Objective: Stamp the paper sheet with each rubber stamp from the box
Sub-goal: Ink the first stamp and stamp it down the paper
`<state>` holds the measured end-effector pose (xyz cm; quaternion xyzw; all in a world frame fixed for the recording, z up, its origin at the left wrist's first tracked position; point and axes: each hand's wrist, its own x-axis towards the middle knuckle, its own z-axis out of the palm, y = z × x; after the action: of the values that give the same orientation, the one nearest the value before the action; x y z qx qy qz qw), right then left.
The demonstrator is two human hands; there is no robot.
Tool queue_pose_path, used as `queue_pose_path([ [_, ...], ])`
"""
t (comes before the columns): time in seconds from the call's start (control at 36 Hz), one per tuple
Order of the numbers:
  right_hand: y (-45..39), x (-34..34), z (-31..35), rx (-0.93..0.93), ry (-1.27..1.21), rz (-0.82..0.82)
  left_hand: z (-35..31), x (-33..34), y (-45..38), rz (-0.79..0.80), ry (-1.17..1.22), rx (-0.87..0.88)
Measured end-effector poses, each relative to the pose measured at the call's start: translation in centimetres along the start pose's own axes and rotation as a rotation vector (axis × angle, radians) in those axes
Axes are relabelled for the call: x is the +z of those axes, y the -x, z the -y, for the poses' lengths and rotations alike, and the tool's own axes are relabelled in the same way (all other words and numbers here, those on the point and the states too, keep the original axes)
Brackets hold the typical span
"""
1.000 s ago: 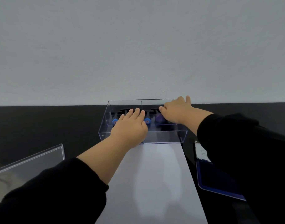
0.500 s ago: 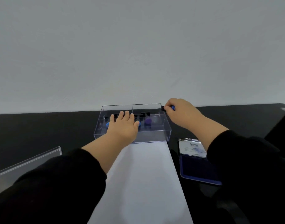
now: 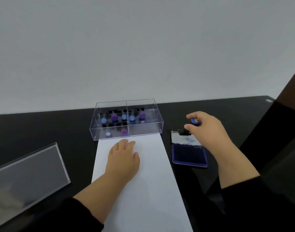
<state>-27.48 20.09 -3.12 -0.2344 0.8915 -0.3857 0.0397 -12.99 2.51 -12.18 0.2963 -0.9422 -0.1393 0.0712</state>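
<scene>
The right hand [image 3: 208, 129] has its grip clamped on one rubber stamp [image 3: 194, 121], fingertips curled round the blue cap, its dark body pointing down over the far end of the open ink pad [image 3: 189, 154]. Just below the grip lies the pad's deep-blue, matt bed in a blue hinged case, its printed lid folded back.

To the left of the grip, the left hand [image 3: 123, 159] lies flat, fingers apart, on the smooth white paper sheet [image 3: 143, 190], still unmarked where it shows. Beyond that hand stands the clear, hard-walled box [image 3: 126, 129], holding more stamps with round blue and purple caps. Farther left, its clear lid [image 3: 26, 173] lies on the glossy black desk [image 3: 43, 128].

A tilted stamp would probably ink unevenly; a glancing press could smear, or shift the sheet should the flat hand lift.
</scene>
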Motion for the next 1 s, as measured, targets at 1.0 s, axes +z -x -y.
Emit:
queue_pose_path([
  [1.0, 2.7, 5.8, -2.9, -0.02, 0.19, -0.138, 0.1, 0.7, -0.3, 0.106, -0.06, -0.034],
])
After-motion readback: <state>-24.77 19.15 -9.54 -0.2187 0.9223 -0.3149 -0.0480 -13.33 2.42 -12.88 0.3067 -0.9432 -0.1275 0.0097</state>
